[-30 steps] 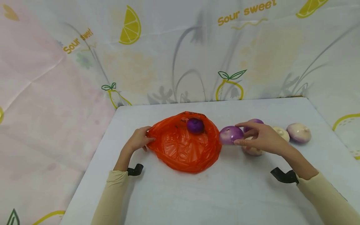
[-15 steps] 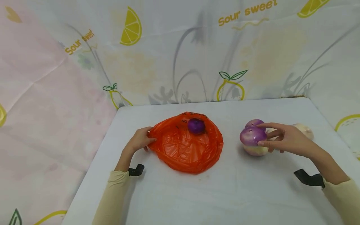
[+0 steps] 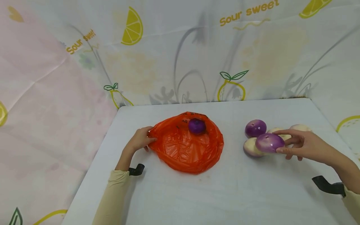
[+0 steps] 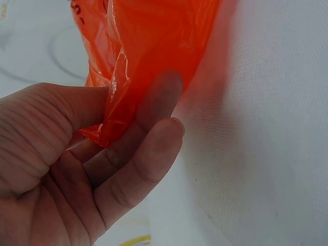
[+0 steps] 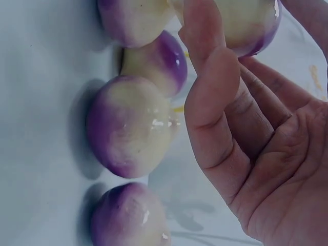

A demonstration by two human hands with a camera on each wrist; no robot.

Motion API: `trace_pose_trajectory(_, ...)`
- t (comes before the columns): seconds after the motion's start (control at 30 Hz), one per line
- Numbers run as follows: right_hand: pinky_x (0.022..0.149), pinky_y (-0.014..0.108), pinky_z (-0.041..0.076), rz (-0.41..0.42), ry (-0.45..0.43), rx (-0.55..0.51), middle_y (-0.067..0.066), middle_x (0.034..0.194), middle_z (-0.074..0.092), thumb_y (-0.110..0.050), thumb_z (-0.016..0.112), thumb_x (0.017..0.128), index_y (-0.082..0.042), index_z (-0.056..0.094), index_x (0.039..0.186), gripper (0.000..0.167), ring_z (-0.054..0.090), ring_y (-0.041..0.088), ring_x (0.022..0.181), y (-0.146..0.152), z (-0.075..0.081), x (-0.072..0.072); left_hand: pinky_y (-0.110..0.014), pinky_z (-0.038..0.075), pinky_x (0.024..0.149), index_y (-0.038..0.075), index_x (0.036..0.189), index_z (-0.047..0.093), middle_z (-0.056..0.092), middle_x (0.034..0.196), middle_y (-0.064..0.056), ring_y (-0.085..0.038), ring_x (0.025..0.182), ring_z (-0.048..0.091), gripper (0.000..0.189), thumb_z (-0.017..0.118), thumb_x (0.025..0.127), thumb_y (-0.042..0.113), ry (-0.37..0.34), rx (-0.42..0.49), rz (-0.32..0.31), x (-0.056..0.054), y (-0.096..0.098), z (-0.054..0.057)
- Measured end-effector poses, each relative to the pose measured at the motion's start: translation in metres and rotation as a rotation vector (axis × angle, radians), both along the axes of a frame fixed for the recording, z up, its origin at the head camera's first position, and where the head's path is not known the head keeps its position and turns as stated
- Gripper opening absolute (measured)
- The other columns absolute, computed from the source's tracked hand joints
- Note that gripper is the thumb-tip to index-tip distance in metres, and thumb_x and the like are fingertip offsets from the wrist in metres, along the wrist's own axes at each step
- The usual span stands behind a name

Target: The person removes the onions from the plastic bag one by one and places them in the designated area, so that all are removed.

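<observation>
My left hand pinches the left edge of an orange-red plastic bag, which lies with its mouth spread wide. Inside the bag, toward its far side, a purple turnip shows. In the left wrist view, the thumb and fingers of the left hand have the bag's thin film between them. My right hand holds a glossy purple-and-white turnip above the table by its side. That held turnip is partly cut off at the top of the right wrist view.
Several other turnips lie at the right: a purple one, a cream one partly behind the held turnip, and pale ones partly behind the right hand. The white table meets a printed cloth backdrop.
My right hand has moved rightward with the turnip, from beside the bag's right edge to over the group of turnips. The left hand and the bag have stayed in place.
</observation>
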State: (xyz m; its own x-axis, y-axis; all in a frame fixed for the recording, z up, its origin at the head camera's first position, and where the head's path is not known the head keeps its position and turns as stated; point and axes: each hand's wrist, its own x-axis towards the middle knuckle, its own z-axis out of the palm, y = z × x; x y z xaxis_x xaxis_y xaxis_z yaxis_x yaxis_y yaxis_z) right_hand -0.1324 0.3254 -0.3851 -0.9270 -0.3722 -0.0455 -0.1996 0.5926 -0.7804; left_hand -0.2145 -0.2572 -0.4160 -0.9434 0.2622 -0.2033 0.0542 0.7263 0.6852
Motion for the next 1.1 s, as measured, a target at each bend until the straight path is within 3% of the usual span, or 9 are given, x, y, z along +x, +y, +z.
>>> trace_pose_trajectory(0.27,0.046,0.032,0.050,-0.016,-0.025,0.017,-0.003,0.091,0.073,-0.011,0.071,0.090,-0.016,0.052,0.138,0.052,0.068,0.022,0.063,0.018,-0.009,0.009,-0.037,0.058,0.049,-0.001,0.141,0.047,0.063,0.114,-0.025,-0.022,0.055,0.065,0.052,0.066,0.094,0.007,-0.001,0.008,-0.003,0.001,0.000,0.000)
trace_pose_trajectory(0.57,0.052,0.031,0.051,-0.064,-0.155,0.182,0.006,0.094,0.073,-0.025,0.067,0.095,0.003,0.038,0.142,0.062,0.064,0.019,0.065,0.035,-0.015,0.017,-0.036,0.058,0.049,-0.001,0.140,0.048,0.063,0.112,-0.025,-0.024,0.054,0.065,0.051,0.067,0.093,0.008,0.001,0.002,0.001,0.001,0.000,0.001)
trace_pose_trajectory(0.83,0.053,0.032,0.053,-0.086,-0.249,0.179,0.007,0.094,0.073,-0.031,0.066,0.096,-0.012,0.045,0.141,0.053,0.064,0.018,0.068,0.040,-0.023,0.020,-0.036,0.058,0.049,-0.001,0.140,0.048,0.063,0.113,-0.024,-0.022,0.055,0.065,0.051,0.066,0.093,0.008,-0.002,0.007,0.004,0.002,-0.002,-0.001)
trace_pose_trajectory(1.1,0.049,0.032,0.052,-0.069,-0.250,0.142,0.010,0.098,0.073,-0.028,0.068,0.094,0.001,0.044,0.140,0.059,0.068,0.020,0.067,0.038,-0.029,0.020,-0.036,0.058,0.049,0.000,0.140,0.048,0.062,0.115,-0.024,-0.023,0.055,0.064,0.052,0.067,0.093,0.008,0.003,0.008,0.004,0.002,-0.001,-0.001)
